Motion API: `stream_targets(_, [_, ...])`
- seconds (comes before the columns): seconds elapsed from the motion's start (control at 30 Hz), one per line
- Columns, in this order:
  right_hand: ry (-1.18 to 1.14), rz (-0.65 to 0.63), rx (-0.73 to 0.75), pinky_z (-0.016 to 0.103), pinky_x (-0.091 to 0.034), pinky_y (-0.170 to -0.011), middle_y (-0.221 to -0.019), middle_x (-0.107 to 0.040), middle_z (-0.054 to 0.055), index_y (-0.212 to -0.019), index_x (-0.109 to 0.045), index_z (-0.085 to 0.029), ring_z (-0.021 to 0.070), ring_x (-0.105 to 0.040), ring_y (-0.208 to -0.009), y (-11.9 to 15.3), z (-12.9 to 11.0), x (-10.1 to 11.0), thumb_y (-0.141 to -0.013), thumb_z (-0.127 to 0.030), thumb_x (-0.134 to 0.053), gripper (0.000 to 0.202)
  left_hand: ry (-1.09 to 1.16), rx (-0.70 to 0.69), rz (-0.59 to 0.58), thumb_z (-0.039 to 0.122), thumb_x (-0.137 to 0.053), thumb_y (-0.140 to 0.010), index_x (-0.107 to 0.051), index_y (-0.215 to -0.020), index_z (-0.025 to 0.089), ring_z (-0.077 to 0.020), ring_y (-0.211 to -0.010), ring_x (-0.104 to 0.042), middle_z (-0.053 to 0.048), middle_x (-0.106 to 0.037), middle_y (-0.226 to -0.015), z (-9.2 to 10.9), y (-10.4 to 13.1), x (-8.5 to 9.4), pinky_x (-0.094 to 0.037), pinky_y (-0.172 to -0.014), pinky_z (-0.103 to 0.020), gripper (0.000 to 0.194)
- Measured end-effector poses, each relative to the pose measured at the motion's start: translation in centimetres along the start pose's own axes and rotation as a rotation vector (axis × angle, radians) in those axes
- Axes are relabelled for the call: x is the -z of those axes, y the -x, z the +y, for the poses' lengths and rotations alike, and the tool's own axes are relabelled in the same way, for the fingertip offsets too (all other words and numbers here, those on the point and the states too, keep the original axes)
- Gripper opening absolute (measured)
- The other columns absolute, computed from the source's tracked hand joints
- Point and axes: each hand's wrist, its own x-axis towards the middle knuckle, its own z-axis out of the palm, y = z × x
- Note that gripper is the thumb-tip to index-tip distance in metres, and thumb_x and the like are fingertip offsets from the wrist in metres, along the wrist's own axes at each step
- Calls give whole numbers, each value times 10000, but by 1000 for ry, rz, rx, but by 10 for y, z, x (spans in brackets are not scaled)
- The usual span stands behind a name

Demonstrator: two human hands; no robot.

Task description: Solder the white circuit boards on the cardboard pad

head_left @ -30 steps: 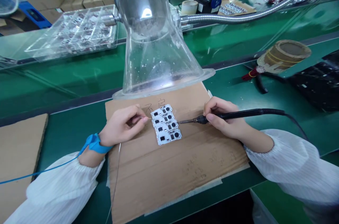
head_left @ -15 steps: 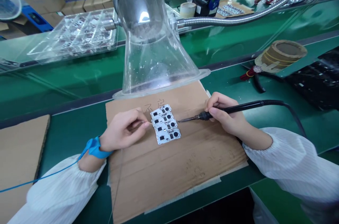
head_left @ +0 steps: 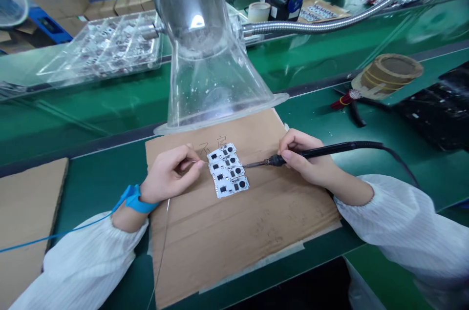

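At mid-frame the boards (head_left: 226, 171) lie on cardboard (head_left: 227, 237), long axis running up and down, between my left hand (head_left: 171, 173), nearer and pinching wire (head_left: 166, 219) at their left edge, and my right hand (head_left: 305, 159), farther off, gripping an iron (head_left: 331, 148) aimed at their right edge.

Cool, even light washes my green bench (head_left: 102, 173) and glares white off the clear hood (head_left: 214, 73); background boxes (head_left: 102, 8) blur, my right sleeve (head_left: 392, 215) stretches edgeward.
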Motion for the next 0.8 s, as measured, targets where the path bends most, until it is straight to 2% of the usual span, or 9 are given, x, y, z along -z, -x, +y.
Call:
stream_targets(0.2, [12,-8,-7,248,-366,-514,-696,-568,-12,-860,-595,-200,99,-491,-576,0,0,1,-1016,-403,-635,260,-18,9,-14,150,-611,-983,-579,-842,173,-67,-557,-396,81,-381,-650,-2,0,-1,-310,-547,-217,146])
stream_targets(0.4, [-75,96,-38,250,-335,-481,-660,-543,-17,-822,-590,-203,97,-485,-531,0,1,1,-1001,-413,-661,285,22,-27,-27,133,-602,-982,-582,-862,178,-76,-551,-389,78,-380,-647,1,1,-1,-306,-538,-229,130])
stream_targets(0.67, [-47,65,-51,263,-338,-506,-705,-560,7,-800,-598,-205,121,-478,-604,1,4,4,-993,-454,-657,321,52,-72,-85,126,-599,-979,-581,-881,192,-88,-556,-381,74,-382,-646,3,1,0,-296,-532,-243,120])
stream_targets(0.8, [-74,-18,-37,272,-348,-535,-691,-554,3,-792,-594,-201,124,-475,-610,2,5,6,-993,-452,-657,327,70,-92,-122,113,-603,-974,-591,-895,195,-92,-562,-383,68,-414,-652,3,2,-1,-299,-539,-253,114])
